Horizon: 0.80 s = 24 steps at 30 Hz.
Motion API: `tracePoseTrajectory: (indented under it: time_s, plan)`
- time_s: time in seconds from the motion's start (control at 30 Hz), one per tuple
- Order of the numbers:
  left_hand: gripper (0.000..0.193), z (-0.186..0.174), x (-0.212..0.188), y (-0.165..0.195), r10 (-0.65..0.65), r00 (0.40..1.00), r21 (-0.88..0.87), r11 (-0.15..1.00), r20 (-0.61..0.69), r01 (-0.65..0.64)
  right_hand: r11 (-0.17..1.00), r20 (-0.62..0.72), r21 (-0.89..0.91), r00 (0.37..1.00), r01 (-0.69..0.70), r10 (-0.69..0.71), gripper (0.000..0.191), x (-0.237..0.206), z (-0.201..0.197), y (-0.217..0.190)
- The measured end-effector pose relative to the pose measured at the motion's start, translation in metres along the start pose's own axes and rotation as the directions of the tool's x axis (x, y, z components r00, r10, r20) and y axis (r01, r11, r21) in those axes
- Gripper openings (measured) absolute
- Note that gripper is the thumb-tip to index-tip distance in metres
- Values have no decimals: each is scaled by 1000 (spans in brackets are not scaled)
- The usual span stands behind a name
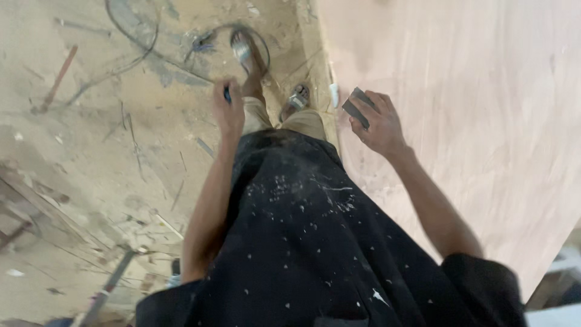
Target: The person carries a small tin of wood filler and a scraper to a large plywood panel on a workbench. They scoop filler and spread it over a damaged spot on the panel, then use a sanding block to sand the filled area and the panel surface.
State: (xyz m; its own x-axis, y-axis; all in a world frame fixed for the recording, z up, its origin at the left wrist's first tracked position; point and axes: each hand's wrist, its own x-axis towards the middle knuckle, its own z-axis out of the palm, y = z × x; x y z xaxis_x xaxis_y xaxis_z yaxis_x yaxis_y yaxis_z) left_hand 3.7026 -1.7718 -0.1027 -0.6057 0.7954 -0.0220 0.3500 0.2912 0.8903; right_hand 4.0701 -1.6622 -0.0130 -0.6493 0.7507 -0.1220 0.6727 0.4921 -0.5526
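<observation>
My right hand (378, 124) grips a dark sanding block (357, 108) above the big plywood sheet (472, 109), and my left hand (228, 109) squeezes a small blue thing (227, 94).

Single head-worn camera, aimed steeply downward along the wearer's body. Close range: torso and both forearms fill the lower frame. The dusty floor (91, 151) occupies the left, the plywood sheet (484, 109) the right.

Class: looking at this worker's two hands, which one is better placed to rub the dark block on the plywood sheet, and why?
Probably the right hand: it grips the dark block right at the plywood sheet. The left hand hangs over the dusty floor, pinching a small blue object.
</observation>
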Motion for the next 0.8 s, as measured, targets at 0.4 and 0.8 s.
tracePoseTrajectory:
  time_s: [0.4, 0.8]
  plan:
    - [19, -101, -263, -191, -716, 630, -222, 695, -303, 684, 668, 403, -384, 767, 637, -500, 42, 65, -5, 18]
    - [18, -83, -316, -222, -757, 601, -285, 653, -256, 701, 549, 498, -560, 781, 621, -376, 29, 35, 8, -12]
